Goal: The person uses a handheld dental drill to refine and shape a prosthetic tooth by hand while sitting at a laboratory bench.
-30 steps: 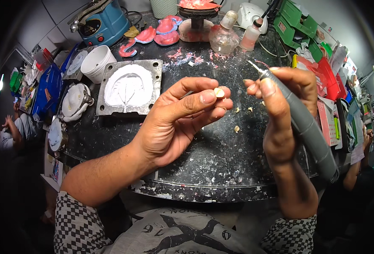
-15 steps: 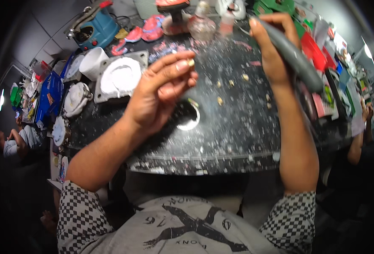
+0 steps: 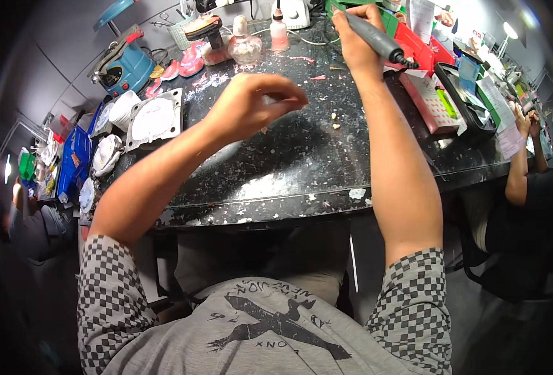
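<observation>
My left hand [image 3: 245, 107] hovers over the dark, speckled bench [image 3: 226, 178], palm down. Its thumb and fingers come together at the tips; whatever is between them is too small to make out. My right hand [image 3: 359, 49] grips a dark grey rotary handpiece [image 3: 381, 41], held up over the right far side of the bench. A black cable joint shows at its near end, while the tip is hidden by the fingers. Between the hands, small tooth-like pieces [image 3: 335, 126] lie on the bench.
Left: a plaster cast in a square metal frame [image 3: 177, 119], a white cup [image 3: 125, 107], a blue machine [image 3: 126, 65]. Back: pink plates [image 3: 192, 59], a glass burner [image 3: 245, 49], a pink-filled bottle [image 3: 279, 34]. Right: a pink-white box [image 3: 423, 103], red bins [image 3: 411, 44]; another person's hands [image 3: 523, 122].
My left hand has turned palm down, its fingertips now over the bench's middle; the small tooth seen in its pinch no longer shows. The view has shifted. My right hand still holds the handpiece.
</observation>
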Demonstrator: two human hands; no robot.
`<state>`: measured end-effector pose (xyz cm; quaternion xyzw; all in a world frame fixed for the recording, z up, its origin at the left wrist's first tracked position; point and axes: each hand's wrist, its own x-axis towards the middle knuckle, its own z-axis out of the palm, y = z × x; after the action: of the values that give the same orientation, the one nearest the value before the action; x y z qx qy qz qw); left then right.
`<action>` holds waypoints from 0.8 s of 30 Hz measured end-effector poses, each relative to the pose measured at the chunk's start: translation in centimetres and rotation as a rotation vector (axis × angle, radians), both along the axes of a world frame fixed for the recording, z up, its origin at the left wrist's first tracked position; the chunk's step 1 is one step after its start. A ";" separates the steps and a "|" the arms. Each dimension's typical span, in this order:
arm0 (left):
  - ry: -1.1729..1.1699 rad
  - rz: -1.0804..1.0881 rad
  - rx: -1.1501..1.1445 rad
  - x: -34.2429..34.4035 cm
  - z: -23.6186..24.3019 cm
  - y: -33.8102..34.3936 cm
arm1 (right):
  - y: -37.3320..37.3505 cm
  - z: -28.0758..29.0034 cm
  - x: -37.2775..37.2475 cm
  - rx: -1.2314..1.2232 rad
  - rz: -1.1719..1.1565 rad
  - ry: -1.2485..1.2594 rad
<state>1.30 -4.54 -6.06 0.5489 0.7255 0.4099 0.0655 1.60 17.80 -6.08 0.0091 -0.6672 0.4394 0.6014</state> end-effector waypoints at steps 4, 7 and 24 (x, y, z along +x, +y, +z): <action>0.142 -0.054 -0.260 -2.3 -0.1 5.3 | 0.2 0.1 0.4 0.052 -0.140 -0.008; 0.313 -0.096 -0.327 -3.2 -0.1 6.7 | -0.5 0.2 0.6 0.041 -0.098 -0.021; 0.291 -0.075 -0.328 -6.1 -0.3 4.6 | -0.3 0.5 1.1 0.080 0.009 0.055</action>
<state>-4.85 0.06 -6.33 0.6108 0.7633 0.2004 0.0637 2.66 17.49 -5.59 0.0482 -0.6673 0.4148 0.6167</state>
